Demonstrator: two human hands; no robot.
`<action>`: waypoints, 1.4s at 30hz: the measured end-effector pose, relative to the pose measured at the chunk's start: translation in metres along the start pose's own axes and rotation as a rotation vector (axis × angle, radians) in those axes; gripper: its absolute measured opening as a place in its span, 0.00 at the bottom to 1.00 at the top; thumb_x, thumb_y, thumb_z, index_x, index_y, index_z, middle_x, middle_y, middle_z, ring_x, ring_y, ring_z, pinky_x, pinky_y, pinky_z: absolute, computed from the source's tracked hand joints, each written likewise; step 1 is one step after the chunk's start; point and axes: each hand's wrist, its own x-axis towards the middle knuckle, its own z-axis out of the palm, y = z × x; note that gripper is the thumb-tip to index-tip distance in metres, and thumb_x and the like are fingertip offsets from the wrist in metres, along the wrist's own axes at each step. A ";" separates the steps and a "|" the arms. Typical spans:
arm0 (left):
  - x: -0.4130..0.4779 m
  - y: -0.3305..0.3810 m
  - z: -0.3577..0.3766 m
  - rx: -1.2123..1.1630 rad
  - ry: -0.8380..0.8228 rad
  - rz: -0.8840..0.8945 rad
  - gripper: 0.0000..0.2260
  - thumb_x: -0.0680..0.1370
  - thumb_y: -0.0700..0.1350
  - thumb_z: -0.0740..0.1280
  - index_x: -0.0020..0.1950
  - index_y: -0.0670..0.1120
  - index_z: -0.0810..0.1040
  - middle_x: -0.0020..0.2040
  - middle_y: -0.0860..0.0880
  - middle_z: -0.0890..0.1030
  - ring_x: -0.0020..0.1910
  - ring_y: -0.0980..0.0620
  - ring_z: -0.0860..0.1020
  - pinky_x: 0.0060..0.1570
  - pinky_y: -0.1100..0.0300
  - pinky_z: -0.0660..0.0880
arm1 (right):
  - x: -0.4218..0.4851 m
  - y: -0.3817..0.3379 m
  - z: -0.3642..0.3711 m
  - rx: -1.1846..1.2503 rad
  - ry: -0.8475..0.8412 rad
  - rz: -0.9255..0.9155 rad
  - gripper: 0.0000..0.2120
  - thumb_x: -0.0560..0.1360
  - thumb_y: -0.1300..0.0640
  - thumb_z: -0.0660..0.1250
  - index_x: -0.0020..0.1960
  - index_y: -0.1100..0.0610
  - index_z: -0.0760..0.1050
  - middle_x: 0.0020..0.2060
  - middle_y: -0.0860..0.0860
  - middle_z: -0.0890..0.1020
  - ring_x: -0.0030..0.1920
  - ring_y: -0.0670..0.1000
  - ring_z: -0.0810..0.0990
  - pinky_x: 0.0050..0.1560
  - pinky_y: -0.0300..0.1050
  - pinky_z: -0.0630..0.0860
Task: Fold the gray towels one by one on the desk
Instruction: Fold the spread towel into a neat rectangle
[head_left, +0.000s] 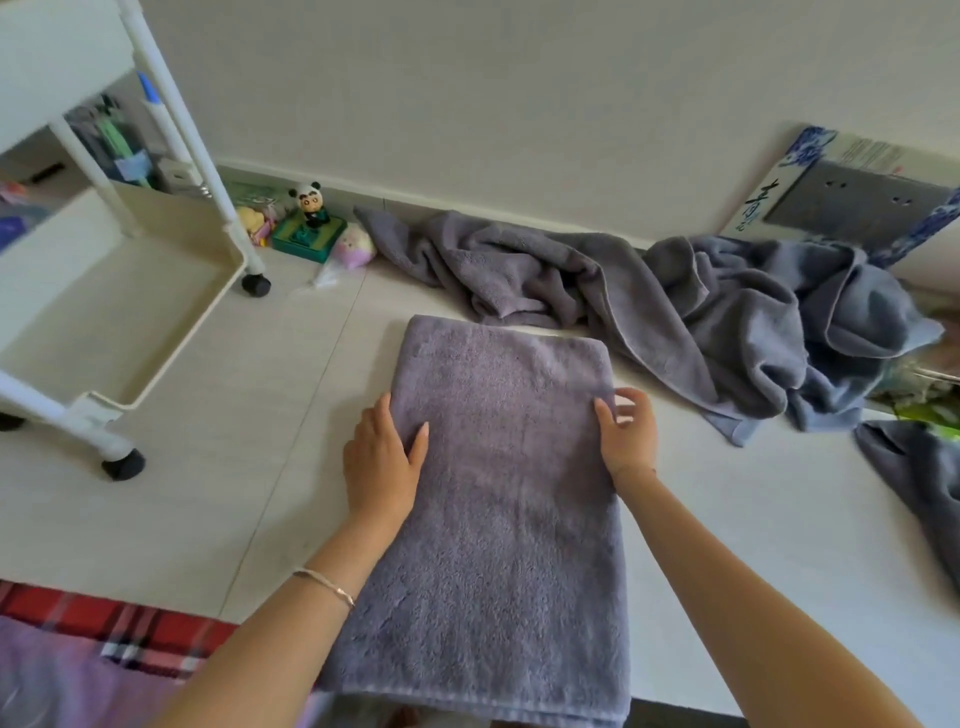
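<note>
You are pinching the folded gray terry towel (504, 493) on the white desk (234, 467) by its side edges, left hand (382, 462) and right hand (629, 434) both lying thumb-on-top.

1. The left hand (382, 462) grips the left edge of the gray towel (498, 519), with the thumb lying on top.
2. The right hand (629, 434) pinches the right edge, thumb on top, fingers curled.
3. Both forearms are bare and reach forward, slightly toward each other.
</note>
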 end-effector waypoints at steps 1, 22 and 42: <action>0.000 -0.001 0.003 0.066 0.032 0.015 0.28 0.78 0.57 0.57 0.69 0.38 0.66 0.58 0.38 0.75 0.52 0.37 0.76 0.48 0.46 0.74 | 0.001 0.003 -0.001 -0.044 0.034 -0.029 0.16 0.79 0.52 0.62 0.63 0.57 0.69 0.56 0.54 0.77 0.48 0.51 0.75 0.56 0.47 0.72; 0.058 0.054 0.052 0.321 -0.172 0.319 0.29 0.77 0.63 0.46 0.77 0.54 0.55 0.78 0.49 0.56 0.76 0.42 0.53 0.72 0.36 0.46 | 0.069 -0.017 0.046 -0.779 -0.194 -0.617 0.37 0.74 0.37 0.35 0.77 0.54 0.53 0.76 0.49 0.56 0.77 0.50 0.49 0.75 0.50 0.41; -0.067 -0.006 0.004 0.373 -0.421 0.721 0.33 0.76 0.70 0.44 0.77 0.56 0.52 0.78 0.49 0.55 0.77 0.44 0.52 0.69 0.39 0.45 | -0.129 0.085 -0.024 -0.775 -0.372 -0.706 0.28 0.79 0.37 0.42 0.77 0.44 0.47 0.77 0.44 0.50 0.77 0.47 0.45 0.75 0.49 0.40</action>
